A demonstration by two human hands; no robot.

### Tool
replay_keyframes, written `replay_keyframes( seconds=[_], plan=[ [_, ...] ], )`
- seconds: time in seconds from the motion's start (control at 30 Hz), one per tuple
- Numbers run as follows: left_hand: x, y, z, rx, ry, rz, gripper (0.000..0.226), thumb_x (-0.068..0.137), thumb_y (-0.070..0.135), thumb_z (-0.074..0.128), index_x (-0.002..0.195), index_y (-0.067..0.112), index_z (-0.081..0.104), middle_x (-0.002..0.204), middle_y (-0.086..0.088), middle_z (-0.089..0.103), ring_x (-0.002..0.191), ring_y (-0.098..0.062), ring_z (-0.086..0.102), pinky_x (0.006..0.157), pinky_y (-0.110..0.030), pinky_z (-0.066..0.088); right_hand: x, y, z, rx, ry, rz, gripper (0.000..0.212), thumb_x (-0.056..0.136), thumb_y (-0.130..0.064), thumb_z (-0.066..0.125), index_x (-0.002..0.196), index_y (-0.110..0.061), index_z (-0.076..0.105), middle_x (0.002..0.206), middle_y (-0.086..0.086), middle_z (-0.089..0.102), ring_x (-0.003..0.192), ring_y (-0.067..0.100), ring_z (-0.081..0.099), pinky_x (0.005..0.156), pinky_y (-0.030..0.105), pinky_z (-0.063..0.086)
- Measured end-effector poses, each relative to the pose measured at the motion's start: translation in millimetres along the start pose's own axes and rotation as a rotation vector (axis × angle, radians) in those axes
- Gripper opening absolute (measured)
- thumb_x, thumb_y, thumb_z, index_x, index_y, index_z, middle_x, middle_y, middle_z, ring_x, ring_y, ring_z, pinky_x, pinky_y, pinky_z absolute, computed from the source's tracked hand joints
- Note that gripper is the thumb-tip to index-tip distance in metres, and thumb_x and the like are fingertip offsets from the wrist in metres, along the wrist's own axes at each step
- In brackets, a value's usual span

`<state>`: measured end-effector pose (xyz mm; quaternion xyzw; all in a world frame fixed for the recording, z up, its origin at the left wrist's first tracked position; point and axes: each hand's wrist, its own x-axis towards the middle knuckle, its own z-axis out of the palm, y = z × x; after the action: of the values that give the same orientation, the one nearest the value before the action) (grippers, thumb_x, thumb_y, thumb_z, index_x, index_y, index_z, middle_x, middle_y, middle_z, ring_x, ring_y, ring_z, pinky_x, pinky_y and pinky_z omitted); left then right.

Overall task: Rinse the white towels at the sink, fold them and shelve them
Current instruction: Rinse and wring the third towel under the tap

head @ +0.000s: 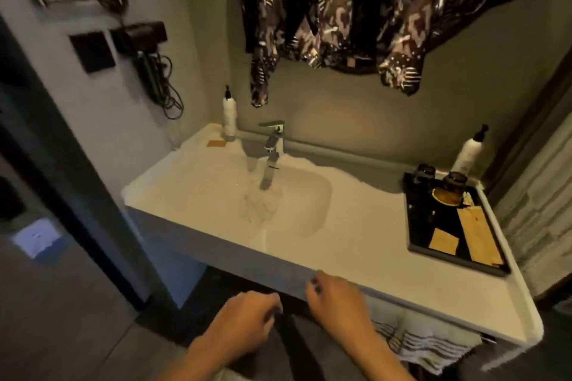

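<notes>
1 towel lies bunched in basin under tap, long axis toward front edge. Left hand and right hand below that edge, loosely curled, empty; right nearer.

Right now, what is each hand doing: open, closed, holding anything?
Left hand: fingers loosely curled, holding nothing, below the white counter edge.
Right hand: fingers loosely curled, empty, at that edge.

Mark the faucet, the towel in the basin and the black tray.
faucet (pixel 272 158): head view, on the middle of the spout.
towel (pixel 260 206): head view, on the crumpled cloth under the spout.
black tray (pixel 433 249): head view, on the near rim.
</notes>
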<state>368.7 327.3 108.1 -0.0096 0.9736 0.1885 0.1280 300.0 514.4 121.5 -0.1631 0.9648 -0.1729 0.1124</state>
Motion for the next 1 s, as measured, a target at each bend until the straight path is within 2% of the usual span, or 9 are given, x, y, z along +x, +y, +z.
replay_keyframes(
  seconds=[0.1, 0.2, 0.3, 0.4, 0.6, 0.67, 0.8, 0.93, 1.0],
  plan=[
    [-13, -47, -75, -0.036, 0.185, -0.007, 0.024, 0.093, 0.028, 0.050, 0.111, 0.031, 0.067, 0.101, 0.004, 0.073, 0.094, -0.018, 0.066, 0.072, -0.029, 0.045, 20, -69, -26, 0.067, 0.148, -0.028, 0.036, 0.099, -0.046, 0.040, 0.121, -0.025, 0.060, 0.114, 0.000, 0.072, 0.098, 0.027, 0.067, 0.073, 0.034, 0.047],
    [-6, -80, -124, -0.125, 0.228, -0.056, 0.026, 0.094, 0.022, 0.048, 0.108, 0.027, 0.069, 0.094, 0.003, 0.071, 0.078, -0.015, 0.062, 0.068, -0.031, 0.049, 42, -104, -40, 0.097, 0.205, -0.018, 0.036, 0.100, -0.043, 0.040, 0.122, -0.025, 0.061, 0.111, 0.000, 0.073, 0.092, 0.026, 0.067, 0.071, 0.032, 0.046],
    [14, -105, -137, -0.147, 0.193, -0.070, 0.027, 0.092, 0.020, 0.047, 0.105, 0.027, 0.070, 0.094, 0.004, 0.070, 0.083, -0.016, 0.065, 0.077, -0.035, 0.056, 68, -119, -39, 0.079, 0.174, 0.023, 0.032, 0.099, -0.037, 0.040, 0.101, -0.017, 0.065, 0.092, 0.003, 0.071, 0.079, 0.026, 0.063, 0.073, 0.034, 0.053],
    [46, -120, -143, -0.154, 0.204, -0.084, 0.028, 0.094, 0.020, 0.046, 0.109, 0.025, 0.070, 0.103, 0.001, 0.070, 0.086, -0.017, 0.064, 0.073, -0.031, 0.052, 110, -128, -35, 0.050, 0.182, 0.025, 0.031, 0.098, -0.031, 0.040, 0.093, -0.013, 0.065, 0.088, 0.006, 0.069, 0.076, 0.026, 0.063, 0.074, 0.037, 0.057],
    [136, -160, -137, -0.208, 0.208, -0.099, 0.032, 0.099, 0.019, 0.046, 0.125, 0.021, 0.064, 0.126, -0.002, 0.067, 0.105, -0.020, 0.065, 0.087, -0.030, 0.054, 220, -133, -6, 0.046, 0.240, -0.030, 0.035, 0.100, -0.036, 0.044, 0.124, -0.017, 0.061, 0.116, 0.005, 0.072, 0.097, 0.023, 0.067, 0.076, 0.031, 0.053],
    [171, -177, -136, -0.207, 0.166, -0.115, 0.032, 0.100, 0.017, 0.047, 0.128, 0.021, 0.062, 0.128, -0.002, 0.066, 0.106, -0.019, 0.065, 0.088, -0.029, 0.054, 261, -128, 8, 0.064, 0.189, -0.008, 0.037, 0.100, -0.037, 0.046, 0.127, -0.018, 0.060, 0.118, 0.005, 0.071, 0.098, 0.024, 0.067, 0.079, 0.033, 0.055],
    [246, -219, -123, -0.241, 0.063, -0.247, 0.034, 0.099, 0.018, 0.046, 0.129, 0.023, 0.062, 0.128, -0.001, 0.066, 0.104, -0.021, 0.066, 0.091, -0.035, 0.055, 346, -108, 55, 0.105, 0.009, 0.087, 0.036, 0.097, -0.035, 0.050, 0.127, -0.019, 0.061, 0.120, 0.004, 0.070, 0.099, 0.024, 0.067, 0.080, 0.033, 0.054],
    [283, -254, -91, -0.308, 0.010, -0.366, 0.029, 0.101, 0.021, 0.045, 0.124, 0.024, 0.064, 0.121, 0.000, 0.069, 0.102, -0.017, 0.066, 0.091, -0.035, 0.055, 427, -93, 111, 0.102, -0.186, 0.150, 0.038, 0.095, -0.028, 0.053, 0.130, -0.016, 0.058, 0.127, 0.007, 0.065, 0.109, 0.029, 0.063, 0.077, 0.031, 0.042],
    [292, -268, -75, -0.327, -0.001, -0.383, 0.028, 0.101, 0.022, 0.044, 0.120, 0.026, 0.064, 0.120, 0.003, 0.070, 0.102, -0.014, 0.066, 0.092, -0.034, 0.055, 465, -95, 139, 0.177, -0.227, 0.209, 0.039, 0.091, -0.028, 0.057, 0.127, -0.012, 0.056, 0.126, 0.011, 0.062, 0.108, 0.031, 0.062, 0.077, 0.031, 0.043]
  ],
)
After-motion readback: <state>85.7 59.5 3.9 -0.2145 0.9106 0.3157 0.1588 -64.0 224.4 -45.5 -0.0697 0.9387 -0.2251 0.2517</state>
